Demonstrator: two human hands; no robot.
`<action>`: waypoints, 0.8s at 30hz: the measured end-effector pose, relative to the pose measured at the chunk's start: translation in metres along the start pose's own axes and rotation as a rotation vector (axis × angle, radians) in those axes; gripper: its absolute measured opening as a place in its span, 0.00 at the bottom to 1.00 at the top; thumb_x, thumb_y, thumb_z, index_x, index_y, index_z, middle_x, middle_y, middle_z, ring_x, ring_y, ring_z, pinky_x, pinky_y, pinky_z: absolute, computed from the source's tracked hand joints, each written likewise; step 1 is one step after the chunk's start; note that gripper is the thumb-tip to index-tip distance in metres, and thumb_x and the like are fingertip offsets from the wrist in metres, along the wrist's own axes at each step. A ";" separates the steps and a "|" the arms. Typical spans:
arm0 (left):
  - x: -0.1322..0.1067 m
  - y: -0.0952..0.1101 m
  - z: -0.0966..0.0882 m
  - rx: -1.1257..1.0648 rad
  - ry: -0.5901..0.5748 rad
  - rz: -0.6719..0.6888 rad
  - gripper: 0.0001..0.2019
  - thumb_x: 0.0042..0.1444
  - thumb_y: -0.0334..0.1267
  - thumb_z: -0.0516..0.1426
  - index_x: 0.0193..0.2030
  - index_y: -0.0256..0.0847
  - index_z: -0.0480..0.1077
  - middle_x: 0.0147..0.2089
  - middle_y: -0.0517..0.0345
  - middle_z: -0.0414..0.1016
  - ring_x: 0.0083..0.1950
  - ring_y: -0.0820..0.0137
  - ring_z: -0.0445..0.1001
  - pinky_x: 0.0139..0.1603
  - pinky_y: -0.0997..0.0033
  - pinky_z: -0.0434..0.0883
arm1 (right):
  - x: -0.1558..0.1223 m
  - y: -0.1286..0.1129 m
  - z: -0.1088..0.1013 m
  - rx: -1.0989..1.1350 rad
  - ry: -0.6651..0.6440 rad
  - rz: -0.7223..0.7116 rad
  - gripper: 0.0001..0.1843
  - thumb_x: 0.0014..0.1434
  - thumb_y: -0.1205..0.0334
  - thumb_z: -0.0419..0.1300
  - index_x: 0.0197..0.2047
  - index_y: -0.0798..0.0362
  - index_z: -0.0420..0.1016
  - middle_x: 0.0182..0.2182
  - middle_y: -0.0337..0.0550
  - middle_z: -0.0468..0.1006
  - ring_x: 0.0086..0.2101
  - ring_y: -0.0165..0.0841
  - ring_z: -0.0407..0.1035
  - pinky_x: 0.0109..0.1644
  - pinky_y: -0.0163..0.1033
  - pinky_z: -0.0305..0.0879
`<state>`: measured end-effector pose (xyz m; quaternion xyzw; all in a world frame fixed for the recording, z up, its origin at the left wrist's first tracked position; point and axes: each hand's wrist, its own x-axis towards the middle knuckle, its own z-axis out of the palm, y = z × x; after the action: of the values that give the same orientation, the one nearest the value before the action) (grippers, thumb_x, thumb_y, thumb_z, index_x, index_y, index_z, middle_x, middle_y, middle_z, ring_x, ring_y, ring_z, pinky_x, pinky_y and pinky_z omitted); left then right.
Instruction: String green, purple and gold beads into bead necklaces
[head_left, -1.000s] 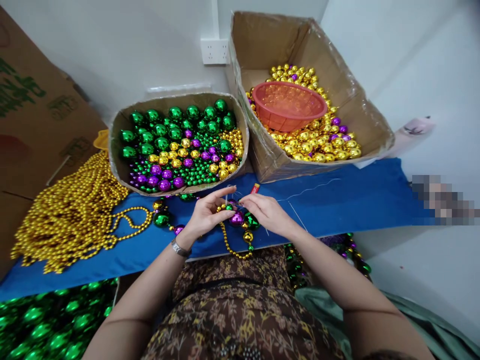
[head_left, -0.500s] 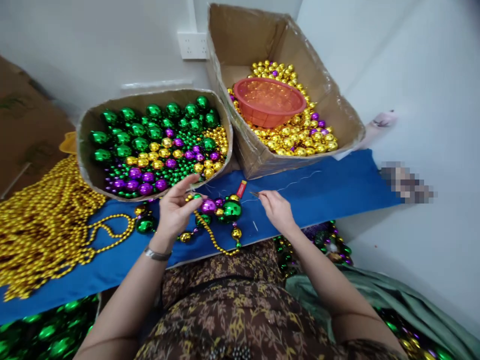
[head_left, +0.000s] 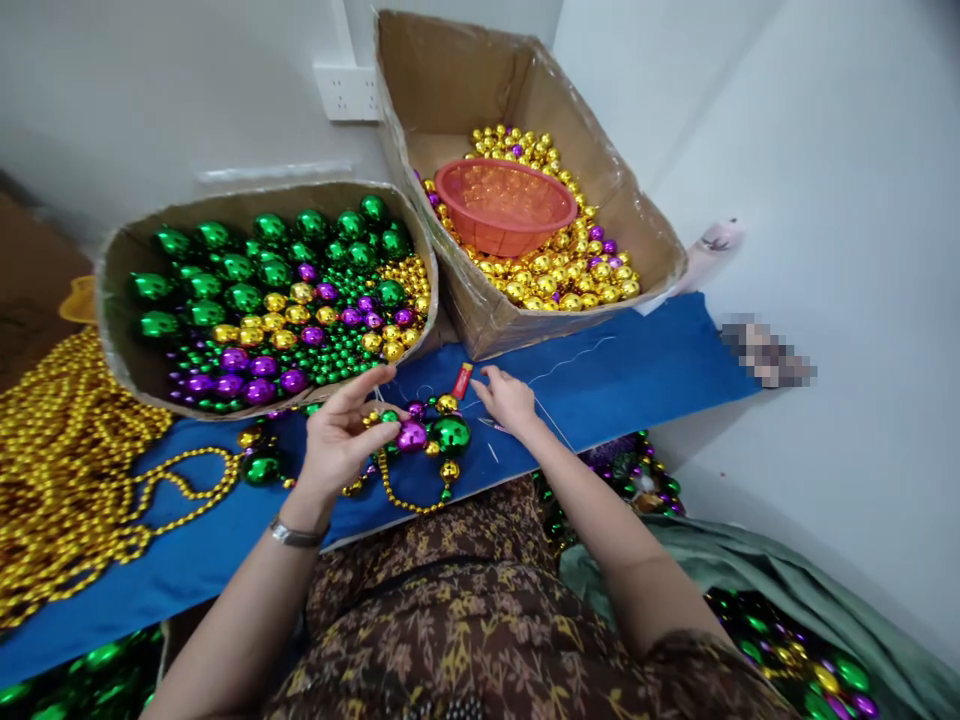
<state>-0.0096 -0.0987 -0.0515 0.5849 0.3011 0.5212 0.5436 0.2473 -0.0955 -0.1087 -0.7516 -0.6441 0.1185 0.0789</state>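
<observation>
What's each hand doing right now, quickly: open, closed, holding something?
Left hand: closed, holding beads.
Right hand: partly curled beside the red item; whether it grips anything cannot be told.

The widest bare stretch of counter (head_left: 652,365) lies right of the right grip (head_left: 510,402), crossed by a thin thread (head_left: 572,359). Straight ahead, the tall box (head_left: 499,328) walls off the far side; the low box (head_left: 124,250) blocks the way past the left grip (head_left: 336,440). Strung beads (head_left: 451,435) crowd the gap between grips. Gold strands (head_left: 67,470) fill the left end.
</observation>
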 end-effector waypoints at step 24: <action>-0.009 0.000 0.004 -0.164 -0.081 -0.135 0.32 0.44 0.39 0.69 0.59 0.50 0.69 0.65 0.45 0.66 0.36 0.69 0.79 0.34 0.69 0.77 | -0.026 -0.060 -0.065 0.636 -0.158 -0.660 0.17 0.68 0.49 0.46 0.48 0.51 0.66 0.36 0.41 0.75 0.35 0.31 0.69 0.40 0.37 0.64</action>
<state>-0.0083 -0.1081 -0.0532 0.5373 0.2739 0.4823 0.6353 0.2050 -0.1091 -0.0281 -0.4334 -0.7846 0.3358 0.2895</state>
